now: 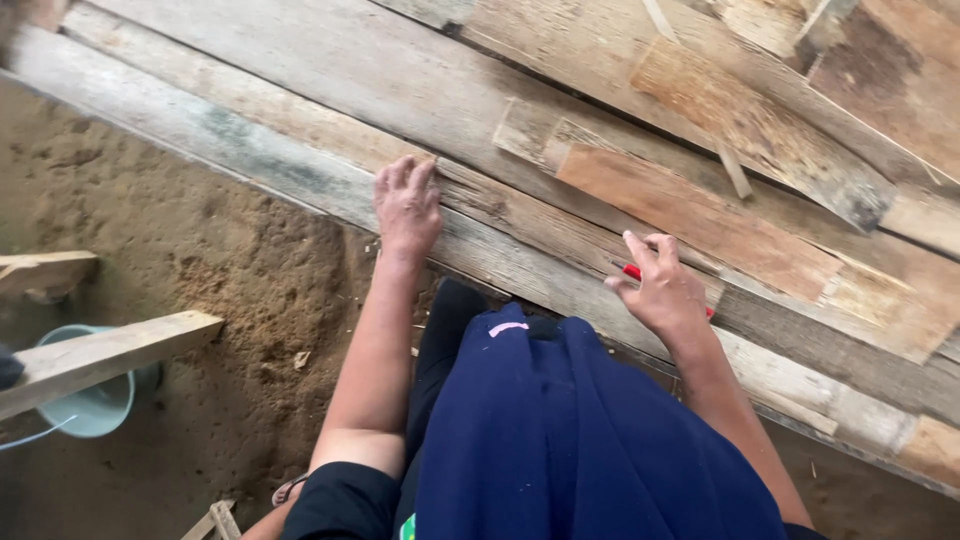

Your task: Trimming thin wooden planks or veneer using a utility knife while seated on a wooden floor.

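Two hands on planks. Right hand [665, 292] fingers [640, 248] curled round red pencil [632, 271], tip poking out left. Left hand [407, 208] fingers flat, spread, holding nothing, pressing grey plank [300, 170]. Plank's long axis runs upper-left to lower-right, passing under both hands. Pale bucket [95, 410] sits well off left on sandy floor [200, 260].

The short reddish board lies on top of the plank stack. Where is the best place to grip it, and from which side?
Probably at the reddish board's upper-left end, near the left hand, coming from above. That end lies raised on the planks with its edges exposed, so fingers could close across its width. The right hand, holding a red pencil, lies beside its lower long edge.
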